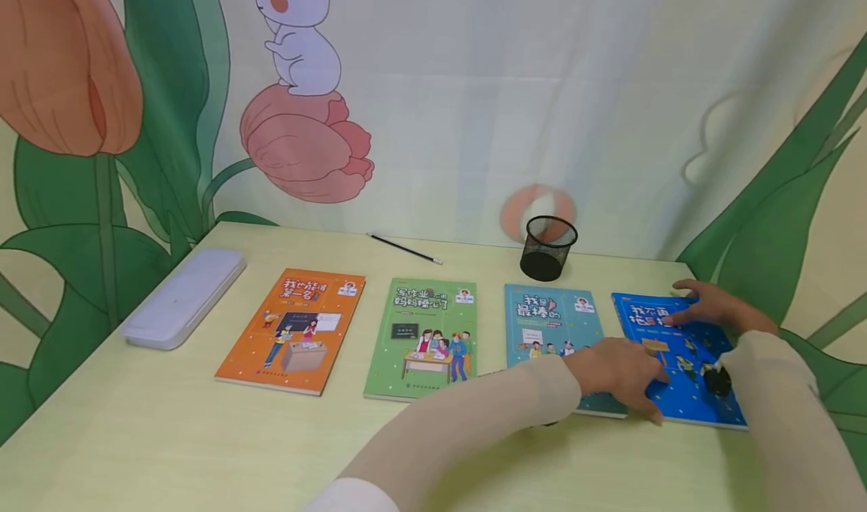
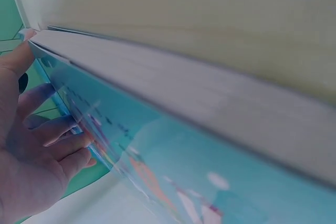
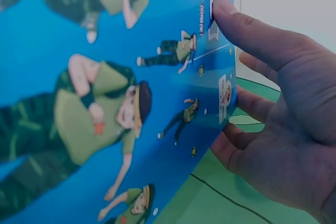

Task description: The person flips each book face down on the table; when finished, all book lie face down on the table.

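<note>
At the right of the table in the head view lies a blue book (image 1: 694, 399) with cartoon figures on its cover. My right hand (image 1: 728, 309) grips its upper right edge; in the right wrist view the thumb (image 3: 247, 22) lies on the cover and the fingers reach past the edge. My left hand (image 1: 616, 373) crosses the lower right part of a teal book (image 1: 549, 312), its fingertips touching the blue book's left side. In the left wrist view its fingers (image 2: 63, 129) are extended, and the thumb is by the books' lower edge.
Farther left lie a green book (image 1: 433, 309) and an orange book (image 1: 298, 339). A white case (image 1: 186, 297) sits at the left edge. Behind the books are a pencil (image 1: 406, 249) and a black mesh pen holder (image 1: 545, 252). A printed curtain (image 1: 433, 105) hangs behind the table.
</note>
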A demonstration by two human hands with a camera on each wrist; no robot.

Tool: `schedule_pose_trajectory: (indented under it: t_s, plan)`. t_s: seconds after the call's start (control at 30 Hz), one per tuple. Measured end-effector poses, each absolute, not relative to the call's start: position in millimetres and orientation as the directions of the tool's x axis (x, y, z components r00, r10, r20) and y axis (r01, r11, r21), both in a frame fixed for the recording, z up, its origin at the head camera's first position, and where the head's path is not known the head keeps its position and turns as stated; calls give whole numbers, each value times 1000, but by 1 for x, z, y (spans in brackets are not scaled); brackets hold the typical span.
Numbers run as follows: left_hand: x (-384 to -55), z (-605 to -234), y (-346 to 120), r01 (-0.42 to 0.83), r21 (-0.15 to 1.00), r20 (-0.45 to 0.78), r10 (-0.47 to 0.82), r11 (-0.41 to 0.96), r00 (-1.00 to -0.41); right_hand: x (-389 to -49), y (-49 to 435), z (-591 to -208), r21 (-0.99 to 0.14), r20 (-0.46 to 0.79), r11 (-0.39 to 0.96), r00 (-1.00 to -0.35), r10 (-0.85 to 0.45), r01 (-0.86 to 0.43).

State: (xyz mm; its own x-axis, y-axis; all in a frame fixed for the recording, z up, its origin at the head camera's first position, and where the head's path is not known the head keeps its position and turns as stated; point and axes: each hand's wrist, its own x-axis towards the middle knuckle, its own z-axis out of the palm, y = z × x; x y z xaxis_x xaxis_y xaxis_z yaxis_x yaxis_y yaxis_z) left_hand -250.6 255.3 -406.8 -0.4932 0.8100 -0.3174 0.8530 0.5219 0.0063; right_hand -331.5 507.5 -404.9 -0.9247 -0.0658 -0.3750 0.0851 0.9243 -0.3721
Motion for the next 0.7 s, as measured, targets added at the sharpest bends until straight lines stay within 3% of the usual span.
schedule_pose_trajectory:
  t_s: [0.37, 0.7]
  plan:
    - [-248, -404, 257, 846, 17, -318, 805, 532, -500, -321, 507, -395, -384, -363, 912, -932, -7, 142]
    - [-247, -402, 255, 836, 36, -309, 801, 548, -512, -311, 506, -372, -360, -245, 933, -965, -98, -3]
